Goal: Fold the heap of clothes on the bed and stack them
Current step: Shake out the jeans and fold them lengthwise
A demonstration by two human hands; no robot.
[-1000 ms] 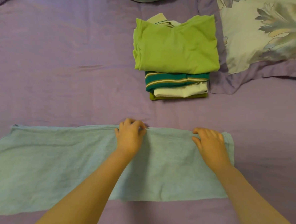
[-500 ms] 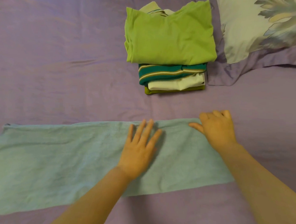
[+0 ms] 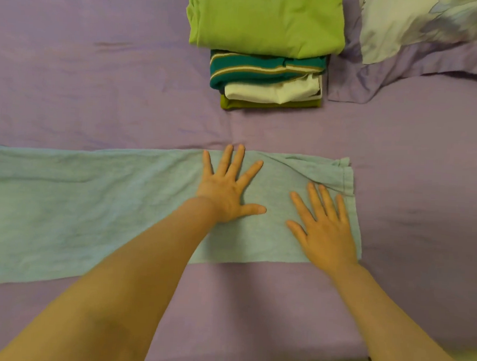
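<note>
Left hand [image 3: 228, 192] flat, fingers spread wide, palm down on the light blue garment [image 3: 90, 207], gripping nothing. Right hand [image 3: 325, 233] just the same, splayed open and pressed flat near the garment's right end, holding nothing. Two hands, one long blue strip of cloth, one stack [image 3: 267, 56] of folded clothes. Count the stack: a bright green piece on top, a teal striped one under it, then white, then olive at the bottom, so four layers showing. The blue garment lies straight across the purple bedsheet [image 3: 414, 168], running from under both hands out past the left edge of view. Its right hem sits just beyond the right hand's fingers. The stack lies farther off, apart from the garment, with bare sheet between. A floral pillow [image 3: 425, 27] touches the stack's far right side. Open sheet lies on the right and near sides.
</note>
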